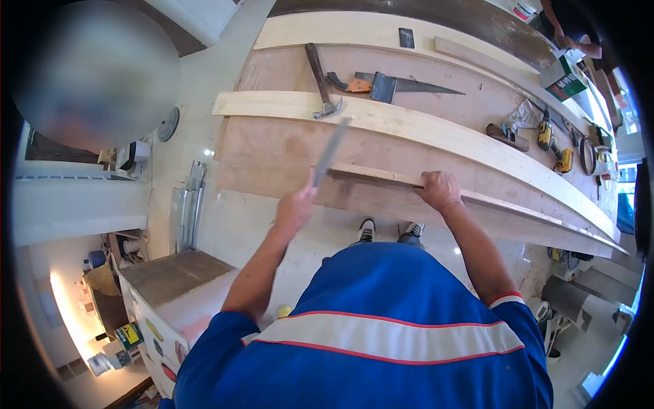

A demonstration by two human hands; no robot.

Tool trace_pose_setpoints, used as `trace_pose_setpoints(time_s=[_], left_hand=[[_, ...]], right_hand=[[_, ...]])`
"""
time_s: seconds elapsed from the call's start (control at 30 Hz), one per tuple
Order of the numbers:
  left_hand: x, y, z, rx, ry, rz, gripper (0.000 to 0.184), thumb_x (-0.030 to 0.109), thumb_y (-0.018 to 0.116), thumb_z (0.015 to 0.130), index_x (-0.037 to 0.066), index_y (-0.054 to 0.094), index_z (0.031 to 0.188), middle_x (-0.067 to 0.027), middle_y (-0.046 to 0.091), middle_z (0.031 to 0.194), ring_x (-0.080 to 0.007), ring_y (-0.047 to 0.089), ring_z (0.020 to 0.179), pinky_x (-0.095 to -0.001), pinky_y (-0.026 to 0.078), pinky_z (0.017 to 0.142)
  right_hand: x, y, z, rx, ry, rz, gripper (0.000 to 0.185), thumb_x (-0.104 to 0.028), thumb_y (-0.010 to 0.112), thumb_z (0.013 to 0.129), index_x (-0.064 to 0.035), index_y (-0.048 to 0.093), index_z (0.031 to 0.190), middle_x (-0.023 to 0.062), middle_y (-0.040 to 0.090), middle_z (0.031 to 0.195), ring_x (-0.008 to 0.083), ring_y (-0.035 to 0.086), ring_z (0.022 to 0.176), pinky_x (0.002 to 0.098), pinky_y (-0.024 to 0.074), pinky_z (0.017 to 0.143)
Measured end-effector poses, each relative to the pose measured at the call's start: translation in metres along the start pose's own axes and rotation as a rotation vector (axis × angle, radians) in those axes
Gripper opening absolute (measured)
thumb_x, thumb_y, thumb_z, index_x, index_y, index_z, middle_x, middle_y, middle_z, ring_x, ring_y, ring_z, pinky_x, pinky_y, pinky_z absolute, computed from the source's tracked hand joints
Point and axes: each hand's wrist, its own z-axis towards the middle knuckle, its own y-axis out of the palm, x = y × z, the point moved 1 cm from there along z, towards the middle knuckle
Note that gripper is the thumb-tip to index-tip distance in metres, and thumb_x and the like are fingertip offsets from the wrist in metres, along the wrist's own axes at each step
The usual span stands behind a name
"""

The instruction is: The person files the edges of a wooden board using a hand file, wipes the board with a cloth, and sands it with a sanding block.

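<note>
One long, thin, light-brown wooden strip (pixel 378 174) sits on the near side of the wide, pale wooden plank (pixel 409 127), right hand (pixel 441 189) with fingers curled over the strip, best kept firm, I'd judge, and clear of the long, blurred grey tool (pixel 332 152) gripped by the left hand (pixel 294 210).

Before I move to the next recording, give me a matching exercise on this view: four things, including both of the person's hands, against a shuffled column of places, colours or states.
Things
1. Left hand
2. Hammer
3. Right hand
4. Saw

Places, colours or states
A. On the edge of a thin board
B. Partly orange, its blade pointing to the right of the picture
C. Gripping a long, narrow tool that looks blurred
D. Metal head on a pale plank

Right pairs: 1-C, 2-D, 3-A, 4-B
</note>
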Motion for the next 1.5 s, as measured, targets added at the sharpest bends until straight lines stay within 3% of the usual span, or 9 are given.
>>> trace_pose_setpoints(time_s=[0.07,0.23,0.4,0.5,0.53,0.67,0.87,1.27,1.5], left_hand=[[-0.024,0.020,0.008,0.174,0.180,-0.056,0.056,0.034,0.048,0.104,0.026,0.037,0.158,-0.0248,0.066,0.073,-0.0422,0.067,0.065,-0.0525,0.051,0.063],[0.074,0.039,0.039,-0.033,0.113,0.012,0.055,0.036,0.053,0.103,0.024,0.042,0.155,-0.0285,0.067,0.081,-0.0453,0.068,0.073,-0.0519,0.052,0.069],[0.072,0.068,0.053,-0.010,0.295,-0.114,0.053,0.032,0.054,0.103,0.025,0.044,0.155,-0.0276,0.067,0.080,-0.0438,0.067,0.070,-0.0491,0.053,0.068],[0.010,0.038,0.016,0.025,0.202,-0.035,0.053,0.031,0.056,0.103,0.024,0.046,0.154,-0.0179,0.060,0.066,-0.0254,0.058,0.055,-0.0415,0.049,0.057],[-0.004,0.029,0.004,0.102,0.222,-0.178,0.045,0.025,0.054,0.102,0.015,0.055,0.147,-0.0191,0.062,0.066,-0.0340,0.063,0.057,-0.0475,0.048,0.056],[0.038,0.034,-0.011,0.021,0.081,0.101,0.058,0.025,0.053,0.103,0.020,0.037,0.159,-0.0218,0.063,0.067,-0.0368,0.063,0.057,-0.0474,0.049,0.056],[0.159,0.125,0.020,-0.008,0.334,0.029,0.058,0.030,0.053,0.103,0.025,0.037,0.158,-0.0239,0.065,0.068,-0.0426,0.065,0.061,-0.0535,0.051,0.060],[0.185,0.136,0.007,-0.042,0.159,0.060,0.055,0.036,0.047,0.106,0.027,0.037,0.159,-0.0264,0.066,0.075,-0.0436,0.068,0.071,-0.0505,0.051,0.065],[0.228,0.178,-0.002,0.022,0.237,0.123,0.057,0.033,0.049,0.105,0.022,0.035,0.160,-0.0217,0.062,0.065,-0.0359,0.065,0.059,-0.0482,0.049,0.057]], right_hand=[[-0.001,-0.001,0.000,-0.017,0.010,-0.011,0.036,-0.045,0.077,0.083,-0.0111,0.073,0.092,0.0152,0.075,0.093,0.0327,0.072,0.091,0.0462,0.0563,0.082],[-0.003,-0.001,0.002,-0.014,-0.004,-0.035,0.037,-0.046,0.077,0.083,-0.0110,0.074,0.093,0.0142,0.075,0.094,0.0329,0.072,0.092,0.0460,0.0564,0.082],[0.000,0.003,0.001,0.005,0.015,-0.047,0.038,-0.048,0.076,0.084,-0.0115,0.074,0.095,0.0161,0.075,0.097,0.0343,0.071,0.096,0.0460,0.0561,0.085],[0.002,0.006,-0.001,-0.041,0.038,-0.042,0.037,-0.047,0.075,0.086,-0.0129,0.074,0.099,0.0146,0.075,0.099,0.0336,0.071,0.100,0.0465,0.0556,0.088],[0.001,0.003,-0.001,-0.031,0.039,-0.042,0.036,-0.046,0.075,0.086,-0.0134,0.074,0.100,0.0138,0.075,0.099,0.0330,0.071,0.101,0.0465,0.0555,0.089],[0.000,-0.002,-0.003,-0.061,0.062,0.008,0.034,-0.044,0.075,0.086,-0.0134,0.074,0.100,0.0142,0.075,0.100,0.0337,0.072,0.099,0.0455,0.0567,0.087],[0.009,-0.013,-0.013,-0.077,0.081,0.068,0.039,-0.048,0.076,0.083,-0.0118,0.073,0.097,0.0135,0.075,0.100,0.0346,0.072,0.098,0.0465,0.0567,0.087],[0.380,-0.018,-0.181,0.261,0.135,-0.005,0.054,-0.044,0.092,0.061,-0.0081,0.075,0.098,0.0127,0.074,0.105,0.0324,0.067,0.106,0.0445,0.0512,0.096],[0.399,-0.031,-0.182,0.066,0.261,0.030,0.048,-0.057,0.085,0.067,-0.0121,0.076,0.083,0.0148,0.074,0.086,0.0340,0.071,0.090,0.0462,0.0548,0.083]])
